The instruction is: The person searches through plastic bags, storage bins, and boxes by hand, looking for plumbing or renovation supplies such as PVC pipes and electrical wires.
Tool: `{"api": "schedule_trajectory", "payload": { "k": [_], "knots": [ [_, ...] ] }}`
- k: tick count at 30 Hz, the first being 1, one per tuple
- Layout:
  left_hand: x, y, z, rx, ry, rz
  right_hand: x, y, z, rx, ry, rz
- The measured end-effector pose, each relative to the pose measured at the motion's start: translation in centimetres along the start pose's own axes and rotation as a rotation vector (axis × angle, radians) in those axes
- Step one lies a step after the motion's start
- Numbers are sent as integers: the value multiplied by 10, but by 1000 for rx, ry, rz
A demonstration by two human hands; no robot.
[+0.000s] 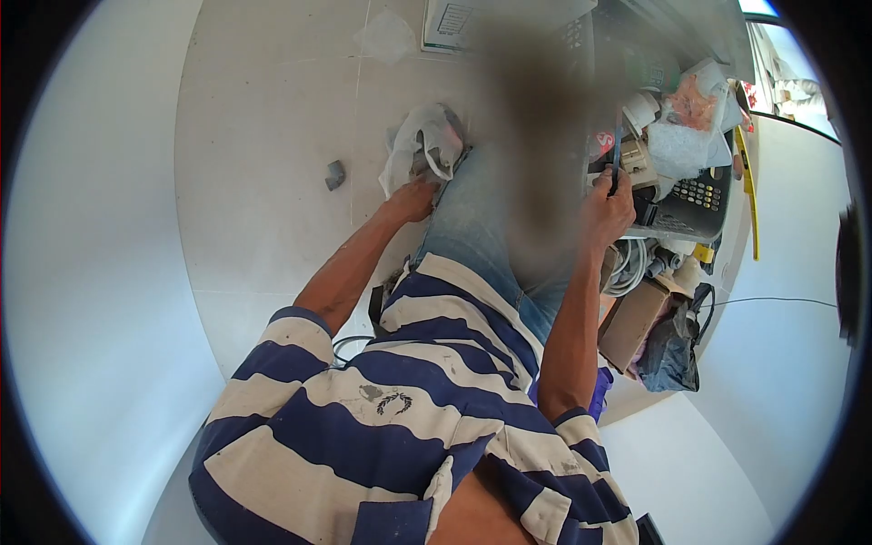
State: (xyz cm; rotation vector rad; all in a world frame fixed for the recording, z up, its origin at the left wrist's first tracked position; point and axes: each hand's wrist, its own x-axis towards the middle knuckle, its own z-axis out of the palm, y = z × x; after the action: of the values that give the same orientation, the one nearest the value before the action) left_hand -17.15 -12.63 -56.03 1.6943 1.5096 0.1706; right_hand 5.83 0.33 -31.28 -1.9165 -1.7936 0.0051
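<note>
Landmark: grey plastic crate with perforated walls [681, 222], loaded with mixed parts.
Right hand [610, 211]: closed on a slim dark tool with a narrow bluish blade [618, 145], at the crate's left side.
Blade direction: away from the wrist, along the crate's left side.
Left hand [415, 198]: well left of the crate, touching the near end of a translucent white plastic bag [427, 136]; fingers partly hidden, grip cannot be told.
Bag position: left of the crate, just beyond the left hand.
Hand spacing: well apart.
Short grey plastic fitting [335, 175]: farther left of the crate than the bag.
</note>
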Motion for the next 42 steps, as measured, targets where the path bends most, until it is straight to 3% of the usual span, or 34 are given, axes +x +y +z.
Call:
{"api": "schedule_trajectory", "payload": {
  "k": [2,3,5,9,12,14,17,21,24,26,27,29,32,36,38,42],
  "knots": [
    [2,-5,12,-161,227,-57,0,4,2,39,3,5],
    [1,1,8,-162,229,-57,0,3,1,39,3,2],
    [-2,13,-1,-267,446,-210,0,0,-1,9,-16,11],
    [-4,24,-16,-347,630,-281,1,3,1,-16,1,-8],
    [17,25,-25,-313,536,-219,0,3,0,0,-12,-8],
    [50,8,-14,-69,213,-248,0,-1,-2,10,-25,-4],
    [67,1,-9,-129,355,-303,0,2,-1,7,-36,-12],
    [83,5,-34,37,265,-185,1,2,1,15,-4,-25],
    [85,7,-58,7,422,-301,0,3,1,-24,38,-66],
    [104,-26,-79,-61,318,4,-1,-1,-1,22,33,-51],
    [109,-30,-94,-62,316,-3,-2,0,0,24,25,-51],
    [115,-24,-128,151,27,-11,0,1,0,22,3,-46],
    [124,-13,-126,-47,-116,-132,1,3,0,-1,-27,-44],
    [133,9,-120,-149,-64,-44,1,1,2,-29,6,-40],
    [145,27,-128,185,-246,-8,0,2,1,-1,-18,-24],
    [180,12,-118,378,-344,121,1,-1,0,-2,-47,-13]
  ]
}}
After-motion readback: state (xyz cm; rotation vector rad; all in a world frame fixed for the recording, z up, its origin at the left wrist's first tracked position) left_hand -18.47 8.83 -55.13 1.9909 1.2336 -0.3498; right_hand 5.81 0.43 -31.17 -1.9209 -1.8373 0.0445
